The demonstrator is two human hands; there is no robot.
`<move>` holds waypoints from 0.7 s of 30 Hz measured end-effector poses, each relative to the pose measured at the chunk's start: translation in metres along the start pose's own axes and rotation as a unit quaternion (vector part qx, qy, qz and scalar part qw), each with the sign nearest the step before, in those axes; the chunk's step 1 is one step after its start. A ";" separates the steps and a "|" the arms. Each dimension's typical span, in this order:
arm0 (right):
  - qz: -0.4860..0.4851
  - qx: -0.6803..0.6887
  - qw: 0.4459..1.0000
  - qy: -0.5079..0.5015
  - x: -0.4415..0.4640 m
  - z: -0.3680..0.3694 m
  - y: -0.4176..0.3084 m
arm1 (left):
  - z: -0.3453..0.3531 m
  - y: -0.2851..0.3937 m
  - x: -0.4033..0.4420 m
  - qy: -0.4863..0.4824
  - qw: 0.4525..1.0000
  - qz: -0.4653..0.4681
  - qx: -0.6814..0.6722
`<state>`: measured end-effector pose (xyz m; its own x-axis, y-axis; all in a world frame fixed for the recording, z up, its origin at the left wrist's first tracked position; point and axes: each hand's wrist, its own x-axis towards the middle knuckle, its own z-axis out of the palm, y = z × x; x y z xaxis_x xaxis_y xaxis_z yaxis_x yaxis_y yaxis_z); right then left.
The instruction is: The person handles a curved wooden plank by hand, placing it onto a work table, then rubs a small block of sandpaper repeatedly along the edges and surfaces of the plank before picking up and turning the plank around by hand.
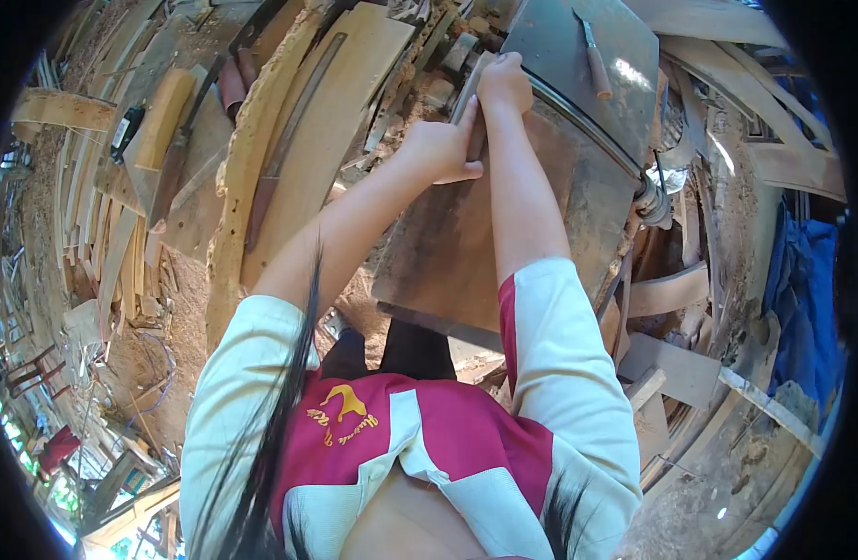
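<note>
Dark hair (pixel 278 448) hangs nearest my camera. Right hand (pixel 506 86) curled round wooden strip (pixel 478 142); left hand (pixel 438 149) against it, thumb, forefinger spread, grip I can't tell.

The person wears a shirt (pixel 471 425) that is deep pink on the chest, with a pale collar (pixel 406 420). The left sleeve (pixel 233 392) and right sleeve (pixel 578 373) are short, wide and very light green, and the right one has a pink strip along its inner edge. A yellow picture (pixel 348 401) and curly yellow letters sit on the left chest. The trousers (pixel 418 350) are black. Long, dark hair (pixel 270 457) falls in thin strands.
</note>
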<state>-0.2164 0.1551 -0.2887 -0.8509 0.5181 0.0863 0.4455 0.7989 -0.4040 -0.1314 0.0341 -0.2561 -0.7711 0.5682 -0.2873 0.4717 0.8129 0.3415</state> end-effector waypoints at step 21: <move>-0.005 0.006 1.000 0.002 -0.180 -0.018 0.001 | 0.049 0.006 -0.174 -0.013 0.999 -0.005 -0.045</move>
<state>-0.0577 0.0685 -0.2884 -0.8542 0.5114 0.0940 0.4334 0.8001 -0.4148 0.0265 -0.0537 -0.2478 -0.7638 0.5637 -0.3144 0.4218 0.8047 0.4178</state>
